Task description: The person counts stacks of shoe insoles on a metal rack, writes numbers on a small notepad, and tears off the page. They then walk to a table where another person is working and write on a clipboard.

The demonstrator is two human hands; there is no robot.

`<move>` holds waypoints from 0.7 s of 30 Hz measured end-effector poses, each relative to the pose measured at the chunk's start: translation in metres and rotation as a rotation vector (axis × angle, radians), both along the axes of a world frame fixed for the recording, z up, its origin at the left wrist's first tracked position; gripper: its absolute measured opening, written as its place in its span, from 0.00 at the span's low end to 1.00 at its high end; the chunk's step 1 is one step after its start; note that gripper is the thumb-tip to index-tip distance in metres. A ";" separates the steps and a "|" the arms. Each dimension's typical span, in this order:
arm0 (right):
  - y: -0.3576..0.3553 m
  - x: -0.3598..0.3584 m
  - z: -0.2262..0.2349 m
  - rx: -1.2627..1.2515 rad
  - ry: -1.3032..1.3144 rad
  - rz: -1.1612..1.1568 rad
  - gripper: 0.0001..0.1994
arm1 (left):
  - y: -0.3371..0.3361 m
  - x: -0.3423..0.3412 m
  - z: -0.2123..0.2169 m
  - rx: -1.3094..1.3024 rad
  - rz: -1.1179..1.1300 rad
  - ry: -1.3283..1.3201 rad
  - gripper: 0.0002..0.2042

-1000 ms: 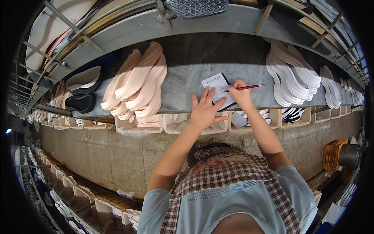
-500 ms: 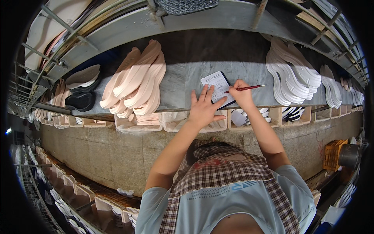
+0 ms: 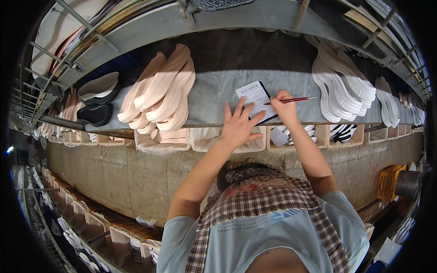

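Note:
A small white notepad (image 3: 255, 96) with printed lines lies on the grey shelf (image 3: 214, 98) in front of me. My left hand (image 3: 238, 125) rests flat with fingers spread on the pad's lower edge, pinning it down. Just to the right, my right hand (image 3: 285, 107) is closed around a red pen (image 3: 291, 100) whose tip points left at the pad's right edge. Both forearms reach up from my checked apron.
A fanned stack of pale pink insoles (image 3: 159, 93) lies left of the pad; white insoles (image 3: 341, 86) are stacked to the right. Dark and grey soles (image 3: 96, 102) sit far left. Below the shelf runs a row of bins (image 3: 205, 139). An orange crate (image 3: 389, 182) stands lower right.
The view has shifted slightly; my left hand's fingers have slid a little over the pad while my right hand keeps the pen at the pad.

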State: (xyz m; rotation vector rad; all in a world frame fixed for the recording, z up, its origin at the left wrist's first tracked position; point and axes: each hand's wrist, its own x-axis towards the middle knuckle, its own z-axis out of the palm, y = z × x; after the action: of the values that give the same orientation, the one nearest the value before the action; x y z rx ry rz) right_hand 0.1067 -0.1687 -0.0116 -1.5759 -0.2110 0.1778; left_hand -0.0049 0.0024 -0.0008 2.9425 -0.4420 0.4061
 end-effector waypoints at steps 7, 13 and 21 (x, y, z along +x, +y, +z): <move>-0.003 -0.005 -0.002 -0.086 -0.137 0.100 0.11 | -0.010 -0.008 0.002 0.000 0.002 0.005 0.38; -0.002 -0.004 -0.011 -0.087 -0.192 0.067 0.12 | -0.012 -0.009 0.004 0.003 0.007 0.011 0.39; -0.005 -0.009 -0.002 0.026 0.022 0.043 0.13 | -0.012 -0.010 0.004 -0.004 -0.002 0.020 0.40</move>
State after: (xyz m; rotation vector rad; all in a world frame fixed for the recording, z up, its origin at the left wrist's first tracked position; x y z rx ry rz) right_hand 0.0976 -0.1735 -0.0135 -1.5433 -0.2297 0.2248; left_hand -0.0154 -0.0096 0.0036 2.9393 -0.4414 0.3772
